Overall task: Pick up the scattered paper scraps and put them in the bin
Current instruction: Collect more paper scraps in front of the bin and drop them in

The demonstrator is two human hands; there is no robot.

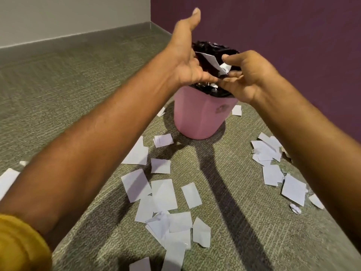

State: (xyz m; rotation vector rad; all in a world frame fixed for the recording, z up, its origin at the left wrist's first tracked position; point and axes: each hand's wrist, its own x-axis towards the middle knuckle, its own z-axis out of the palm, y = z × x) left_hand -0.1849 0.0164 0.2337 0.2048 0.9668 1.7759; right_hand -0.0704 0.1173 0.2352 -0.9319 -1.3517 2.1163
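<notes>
Both arms reach out over the bin [197, 118], pink w/ a black liner [213, 48] bunched round its rim. It stands on the carpet [78, 85] near the purple wall [273, 26], by the corner where that meets a grey wall [68, 16]. L hand [185, 61] is spread, thumb up, fingers straight and pointing across the bin mouth, gripping nothing. R hand [252, 75] faces it from the other side, thumb and fingers apart & loosely bent, tips nearly meeting the L fingers, not closed on anything I can see. Between the two hands, right above the liner opening, a white scrap [209, 59] hangs tilted, w/ a smaller crumpled bit [225, 67] just beside the R fingertips; can't tell if either touches a hand. More white shows down inside the liner, below the fingers. Plenty of scraps [164, 194] lie on the carpet: most overlapping in front of the bin btwn the arms, more off to the R by the purple wall, one at each side of the bin's base, a couple at far L beyond the L forearm. L arm is bare up to a mustard sleeve [19, 243] near the elbow. Long shadows [214, 163] run across the carpet toward the bin.
</notes>
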